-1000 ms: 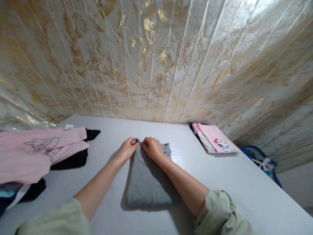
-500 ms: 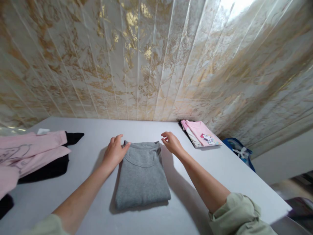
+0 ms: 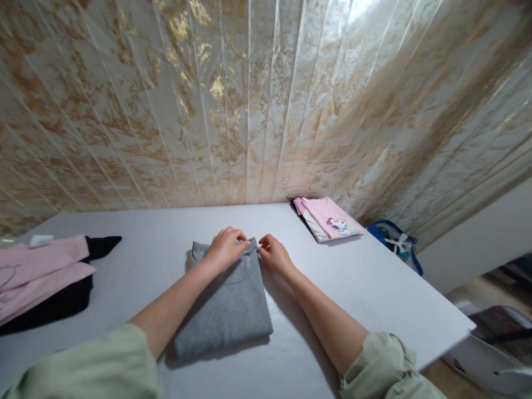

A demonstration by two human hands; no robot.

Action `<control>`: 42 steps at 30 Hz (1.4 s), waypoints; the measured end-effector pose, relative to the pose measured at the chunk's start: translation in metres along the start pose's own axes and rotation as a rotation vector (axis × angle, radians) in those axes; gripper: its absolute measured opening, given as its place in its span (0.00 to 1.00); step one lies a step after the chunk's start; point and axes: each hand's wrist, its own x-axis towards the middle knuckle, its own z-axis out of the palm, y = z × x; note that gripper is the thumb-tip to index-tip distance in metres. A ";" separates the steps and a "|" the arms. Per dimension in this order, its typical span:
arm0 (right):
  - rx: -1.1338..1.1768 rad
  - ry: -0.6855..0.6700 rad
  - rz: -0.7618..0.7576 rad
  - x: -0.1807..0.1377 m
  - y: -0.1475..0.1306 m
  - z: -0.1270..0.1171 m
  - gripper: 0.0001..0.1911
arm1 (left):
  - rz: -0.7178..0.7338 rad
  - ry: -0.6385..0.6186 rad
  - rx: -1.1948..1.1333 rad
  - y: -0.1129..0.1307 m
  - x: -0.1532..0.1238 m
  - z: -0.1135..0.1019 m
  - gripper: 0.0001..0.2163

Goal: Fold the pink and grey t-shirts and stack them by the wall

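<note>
A folded grey shirt (image 3: pixel 233 316) lies on the white table in front of me, its round neckline at the far end. My left hand (image 3: pixel 228 249) reaches across the collar, thumb and fingers closed on the fabric close to the right shoulder corner. Beside that same corner is my right hand (image 3: pixel 275 254), its fingertips pinched together at the shirt's edge. Part of the neckline is hidden under the left hand and forearm.
To the left, pink and black clothes (image 3: pixel 50 277) lie loosely spread on the white table (image 3: pixel 137 238). A folded pink stack (image 3: pixel 328 217) with a cartoon print sits at the back right. Beyond the table's right edge is a blue-trimmed bag (image 3: pixel 394 244). A patterned curtain (image 3: pixel 233 111) hangs behind.
My left hand has moved right from the left shoulder across the collar to the right corner. My right hand has closed in to the shirt's edge. The view has shifted slightly right.
</note>
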 end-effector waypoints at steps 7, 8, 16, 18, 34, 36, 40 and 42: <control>-0.068 0.032 -0.052 -0.008 0.000 0.002 0.07 | -0.024 -0.022 -0.027 -0.001 0.037 0.046 0.03; -0.083 0.035 -0.060 -0.008 0.000 0.002 0.07 | -0.014 -0.021 -0.041 -0.002 0.037 0.048 0.03; -0.101 0.033 -0.085 -0.013 -0.003 -0.004 0.08 | 0.023 0.097 -0.125 -0.017 0.021 -0.001 0.06; -0.138 0.072 -0.143 -0.016 -0.008 -0.007 0.09 | 0.029 0.146 -0.096 -0.027 0.006 -0.024 0.08; -0.306 -0.205 -0.413 -0.028 -0.035 0.011 0.21 | 0.171 -0.100 0.320 -0.021 -0.125 0.014 0.28; -0.328 -0.203 -0.427 -0.021 -0.044 0.007 0.21 | 0.178 -0.085 0.351 -0.023 -0.125 0.016 0.28; -0.380 -0.218 -0.479 -0.002 -0.068 0.010 0.15 | 0.209 -0.029 0.337 -0.028 -0.124 0.018 0.27; -0.417 -0.250 -0.466 0.006 -0.076 0.018 0.10 | 0.216 -0.014 0.314 -0.029 -0.125 0.019 0.27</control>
